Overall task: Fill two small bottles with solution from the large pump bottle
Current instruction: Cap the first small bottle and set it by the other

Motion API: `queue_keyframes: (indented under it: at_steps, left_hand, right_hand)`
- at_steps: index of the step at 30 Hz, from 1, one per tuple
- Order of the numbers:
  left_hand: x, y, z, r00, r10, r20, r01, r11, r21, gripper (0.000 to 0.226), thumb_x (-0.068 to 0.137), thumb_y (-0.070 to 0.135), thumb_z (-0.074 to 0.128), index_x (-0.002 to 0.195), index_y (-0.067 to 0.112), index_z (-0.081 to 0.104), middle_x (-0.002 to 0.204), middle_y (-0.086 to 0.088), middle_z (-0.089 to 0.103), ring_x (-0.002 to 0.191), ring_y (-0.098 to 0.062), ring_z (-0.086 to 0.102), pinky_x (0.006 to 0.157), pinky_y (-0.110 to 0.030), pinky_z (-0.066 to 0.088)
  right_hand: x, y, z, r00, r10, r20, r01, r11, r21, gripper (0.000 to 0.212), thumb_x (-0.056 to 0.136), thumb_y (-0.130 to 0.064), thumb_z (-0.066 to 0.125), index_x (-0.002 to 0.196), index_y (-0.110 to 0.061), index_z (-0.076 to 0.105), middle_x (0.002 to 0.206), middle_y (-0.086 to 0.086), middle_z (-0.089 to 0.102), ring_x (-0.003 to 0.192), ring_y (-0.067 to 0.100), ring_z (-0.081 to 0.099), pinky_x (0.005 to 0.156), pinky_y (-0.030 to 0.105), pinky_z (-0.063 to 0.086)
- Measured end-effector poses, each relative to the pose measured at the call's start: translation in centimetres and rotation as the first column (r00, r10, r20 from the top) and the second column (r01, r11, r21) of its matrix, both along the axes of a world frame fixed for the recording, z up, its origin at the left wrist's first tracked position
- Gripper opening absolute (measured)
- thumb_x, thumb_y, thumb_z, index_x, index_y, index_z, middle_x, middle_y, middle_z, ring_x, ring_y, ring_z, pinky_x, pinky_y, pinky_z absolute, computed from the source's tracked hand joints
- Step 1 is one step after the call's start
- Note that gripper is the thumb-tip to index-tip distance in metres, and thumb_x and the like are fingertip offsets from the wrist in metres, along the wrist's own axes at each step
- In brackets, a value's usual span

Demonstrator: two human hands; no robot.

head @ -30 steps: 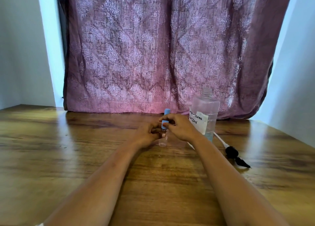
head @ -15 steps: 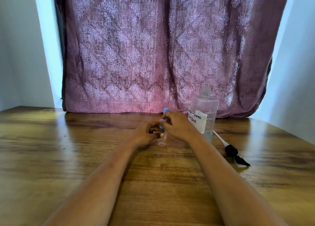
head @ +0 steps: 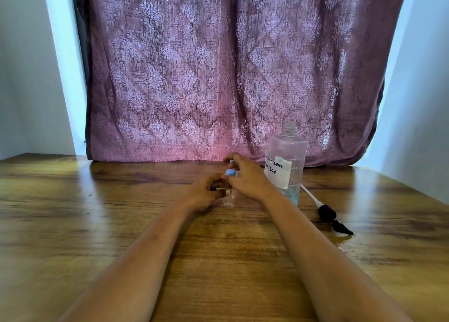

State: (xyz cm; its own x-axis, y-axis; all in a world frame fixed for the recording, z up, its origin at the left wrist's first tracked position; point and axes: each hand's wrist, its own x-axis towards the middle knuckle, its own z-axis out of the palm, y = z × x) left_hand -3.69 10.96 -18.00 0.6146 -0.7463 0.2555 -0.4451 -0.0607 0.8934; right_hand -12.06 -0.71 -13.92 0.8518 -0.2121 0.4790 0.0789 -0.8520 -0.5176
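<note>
Brown wood-grain counter (head: pixel 73 236) fills the lower frame, with a mauve patterned curtain (head: pixel 218 66) hanging behind it. At centre, both hands meet around one small clear bottle (head: pixel 229 199) standing upright on the counter. The left hand (head: pixel 206 194) has its fingers closed around the bottle's body. The right hand (head: pixel 247 176) has its fingers closed on the bottle's blue cap (head: pixel 230 172); whether the cap is being tightened or loosened cannot be told.

The risk, as a judgement: the small bottle is light and narrow, so a twist that is off-centre, or a slackening of the left hand, could tip it and spill whatever it holds. The right forearm also lies just beside the large bottle (head: pixel 286 163), which stands uncapped right of centre; a careless sweep of that arm could knock it over and spill its contents.

The small bottle looks clear near its base; its fill level is hidden by the fingers. The large bottle, bearing a handwritten label, holds clear liquid only in its lower part. Its black pump head (head: pixel 331 218) with white tube lies on the counter at right. A second small bottle is not visible.
</note>
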Motion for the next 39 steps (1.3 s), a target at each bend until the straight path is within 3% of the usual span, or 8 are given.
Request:
queue_keyframes:
  at_steps: [3, 8, 12, 16, 20, 29, 33, 39]
  left_hand:
    - [-0.1, 0.0, 0.0, 1.000, -0.025, -0.004, 0.025, 1.000, -0.005, 0.030, 0.087, 0.001, 0.060, 0.114, 0.015, 0.058, 0.100, 0.009, 0.066, 0.084, 0.012, 0.062, 0.070, -0.005, 0.046]
    - [0.2, 0.0, -0.1, 0.999, -0.049, -0.023, 0.049, 0.999, -0.008, 0.032, 0.088, -0.004, 0.057, 0.115, 0.013, 0.058, 0.103, 0.005, 0.066, 0.089, 0.010, 0.063, 0.074, -0.008, 0.047]
    - [0.1, 0.1, 0.1, 0.998, -0.059, 0.000, 0.059, 0.998, 0.024, 0.036, 0.088, 0.000, 0.059, 0.122, 0.010, 0.055, 0.110, 0.001, 0.066, 0.099, 0.000, 0.062, 0.084, -0.013, 0.051]
    - [-0.1, 0.0, 0.1, 0.999, -0.038, 0.025, 0.038, 0.999, 0.013, 0.033, 0.089, 0.002, 0.058, 0.118, 0.017, 0.054, 0.095, 0.009, 0.064, 0.069, 0.015, 0.060, 0.059, -0.003, 0.044]
    - [-0.1, -0.1, -0.1, 1.000, -0.018, -0.003, 0.018, 1.000, 0.017, 0.040, 0.089, -0.001, 0.056, 0.128, 0.005, 0.051, 0.119, -0.008, 0.063, 0.095, -0.002, 0.060, 0.067, -0.005, 0.047]
    - [0.2, -0.2, -0.2, 1.000, 0.008, 0.001, -0.008, 1.000, 0.028, 0.026, 0.089, 0.004, 0.059, 0.114, 0.013, 0.057, 0.097, 0.008, 0.065, 0.090, -0.001, 0.060, 0.067, -0.006, 0.047]
    - [0.4, 0.1, -0.1, 0.997, 0.058, 0.047, -0.059, 0.998, 0.023, 0.032, 0.088, 0.004, 0.060, 0.120, 0.009, 0.056, 0.102, 0.004, 0.065, 0.090, -0.001, 0.059, 0.065, -0.004, 0.046]
    - [1.3, 0.8, 0.1, 0.977, 0.146, 0.158, -0.158, 0.985, 0.066, 0.038, 0.087, 0.012, 0.064, 0.123, 0.014, 0.054, 0.119, -0.003, 0.063, 0.111, -0.014, 0.057, 0.094, -0.026, 0.042]
  right_hand:
    - [-0.1, -0.4, 0.1, 0.996, -0.094, 0.006, 0.094, 0.991, -0.099, 0.039, 0.076, -0.022, 0.074, 0.110, -0.011, 0.058, 0.105, 0.007, 0.056, 0.094, 0.019, 0.056, 0.083, 0.032, 0.048]
    - [-0.7, -1.1, 0.8, 0.994, -0.107, -0.004, 0.107, 0.994, 0.025, 0.033, 0.072, -0.009, 0.077, 0.102, -0.010, 0.063, 0.072, -0.007, 0.054, 0.069, 0.008, 0.052, 0.066, 0.020, 0.044]
    - [-1.0, -1.0, 1.1, 0.996, -0.063, -0.058, 0.065, 0.997, 0.032, 0.038, 0.070, -0.012, 0.079, 0.105, -0.013, 0.063, 0.080, -0.007, 0.056, 0.076, 0.009, 0.055, 0.075, 0.027, 0.048]
    - [-0.8, -0.3, 0.5, 0.994, -0.068, -0.082, 0.067, 0.997, -0.024, 0.042, 0.072, -0.040, 0.076, 0.104, -0.018, 0.060, 0.085, -0.008, 0.056, 0.078, 0.007, 0.054, 0.062, 0.016, 0.039]
    - [0.1, -0.1, -0.2, 0.994, -0.110, -0.017, 0.108, 0.989, -0.100, 0.021, 0.081, -0.026, 0.069, 0.098, -0.016, 0.061, 0.096, 0.003, 0.066, 0.085, 0.016, 0.061, 0.073, 0.031, 0.051]
    - [-1.3, -0.3, 1.7, 0.978, 0.012, 0.208, -0.082, 0.940, 0.332, 0.025, 0.077, -0.005, 0.070, 0.099, -0.014, 0.062, 0.095, 0.000, 0.063, 0.090, 0.013, 0.060, 0.072, 0.011, 0.047]
    - [-1.3, -0.4, 1.3, 0.995, -0.028, 0.095, 0.000, 0.960, 0.279, 0.035, 0.072, 0.003, 0.065, 0.103, -0.014, 0.065, 0.090, -0.002, 0.061, 0.085, 0.012, 0.057, 0.073, 0.019, 0.048]
    - [-0.3, -1.4, -0.7, 0.979, -0.176, -0.100, 0.190, 0.969, 0.154, 0.014, 0.072, -0.008, 0.073, 0.084, -0.011, 0.066, 0.085, 0.001, 0.062, 0.080, 0.013, 0.056, 0.058, 0.016, 0.039]
